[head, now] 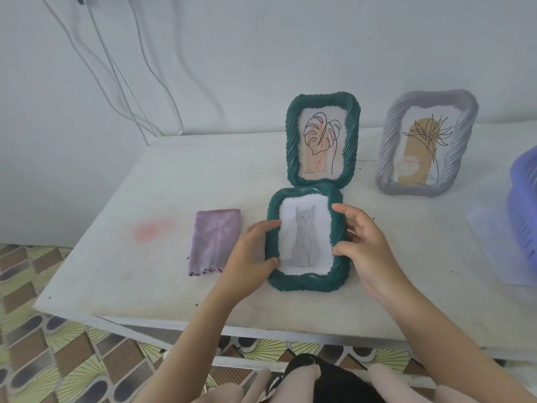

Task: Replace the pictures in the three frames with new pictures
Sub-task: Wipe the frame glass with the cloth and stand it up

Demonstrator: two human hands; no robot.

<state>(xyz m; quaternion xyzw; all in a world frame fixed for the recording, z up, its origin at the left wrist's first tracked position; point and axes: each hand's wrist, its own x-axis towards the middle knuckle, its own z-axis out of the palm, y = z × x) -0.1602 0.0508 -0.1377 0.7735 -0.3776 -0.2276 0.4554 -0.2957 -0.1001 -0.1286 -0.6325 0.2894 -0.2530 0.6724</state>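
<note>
I am holding the near green frame [308, 282], cat picture [303, 237] inside, left grip [251, 254] and right grip [363, 242] curled round its sides.

Two dark-green ribbed frames [308, 238] [323, 141], lilac-grey frame [427, 146], mottled purple cloth [213, 241], white table [174, 184].

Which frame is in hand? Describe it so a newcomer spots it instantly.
On the white table, right of a purple cloth, look nearest the front edge. The dark green frame there is gripped by the left hand and right hand. Unlike the upright green frame and grey frame behind it, both showing plant drawings, it holds a cat picture.
</note>
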